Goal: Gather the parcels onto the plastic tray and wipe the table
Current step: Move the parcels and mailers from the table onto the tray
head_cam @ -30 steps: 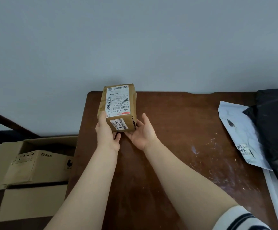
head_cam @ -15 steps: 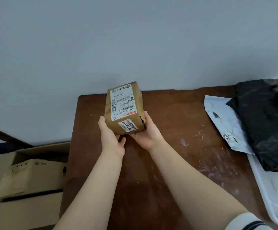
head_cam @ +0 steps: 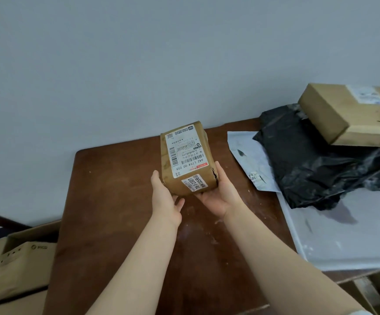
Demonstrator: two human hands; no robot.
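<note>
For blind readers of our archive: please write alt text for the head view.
A labelled brown parcel is held between the left hand and right hand above a scuffed brown table. At right, a white plastic tray carries a black bag with a cardboard box resting on it and a grey mailer beneath its edge. Cartons sit left of the table.

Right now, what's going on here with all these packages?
A person holds a small brown parcel between the left hand and right hand, lifted above the brown table. To the right, a white plastic tray carries a black bag with a cardboard box on top; a pale mailer pokes out from under the bag. White smudges on the table suggest it is not yet wiped.
</note>
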